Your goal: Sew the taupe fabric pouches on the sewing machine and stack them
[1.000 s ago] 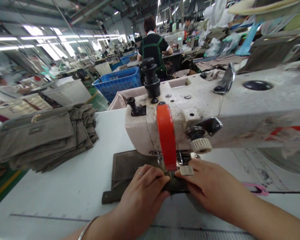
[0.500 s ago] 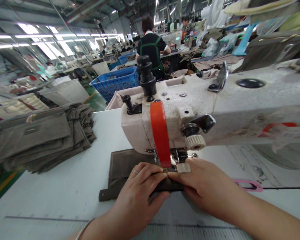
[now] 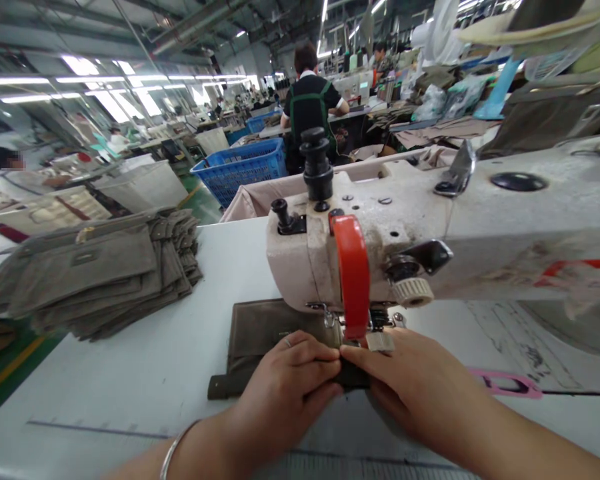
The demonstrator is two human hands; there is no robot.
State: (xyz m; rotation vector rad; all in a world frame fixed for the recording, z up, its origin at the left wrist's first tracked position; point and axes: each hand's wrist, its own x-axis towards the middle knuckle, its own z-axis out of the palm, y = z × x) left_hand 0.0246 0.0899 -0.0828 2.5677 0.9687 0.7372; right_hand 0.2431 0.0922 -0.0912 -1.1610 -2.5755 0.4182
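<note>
A dark olive fabric piece (image 3: 257, 327) lies flat under the head of a white sewing machine (image 3: 430, 207), with a folded strip (image 3: 225, 385) along its near edge. My left hand (image 3: 290, 393) presses and pinches the fabric just left of the needle area, thumb and fingers together. On the right, my right hand (image 3: 410, 380) grips the same fabric beside the presser foot, its index fingertip close to my left fingertips. The red guard (image 3: 353, 277) hangs in front of the needle, which is hidden behind it.
Stacked olive fabric pieces (image 3: 100, 273) lie at the table's left. A pink tool (image 3: 507, 383) rests right of my right hand. Behind the table stands a blue basket (image 3: 243, 167). A person (image 3: 310, 100) works further back. Ruler marks run along the near table edge.
The view has shifted, so the scene sits further right. The thumb of my left hand has drawn closer to its fingers, and both hands remain on the fabric by the needle.
</note>
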